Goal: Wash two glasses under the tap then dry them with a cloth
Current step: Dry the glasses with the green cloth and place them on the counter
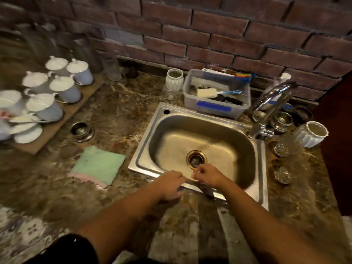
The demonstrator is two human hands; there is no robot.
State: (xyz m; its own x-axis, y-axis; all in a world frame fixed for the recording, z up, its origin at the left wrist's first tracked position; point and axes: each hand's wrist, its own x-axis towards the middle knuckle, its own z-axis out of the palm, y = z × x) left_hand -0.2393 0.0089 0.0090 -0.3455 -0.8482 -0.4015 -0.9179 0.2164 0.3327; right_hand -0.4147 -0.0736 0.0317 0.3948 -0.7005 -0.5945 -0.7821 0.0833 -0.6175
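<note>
Both hands, left hand (169,184) and right hand (207,176), fingers curled emptily, meet at sink (144,149) rim; cloth (98,165) beside.

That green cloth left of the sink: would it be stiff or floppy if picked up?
Probably floppy: the green cloth lies flat on the counter with a soft, ruffled pink edge. It looks thin, so likely light. It shouldn't roll or break, though it might drape and bunch in a hand.

Two clear glasses (281,149) (283,174) stand right of the sink (144,149); folded green cloth (98,164) lies left.
</note>
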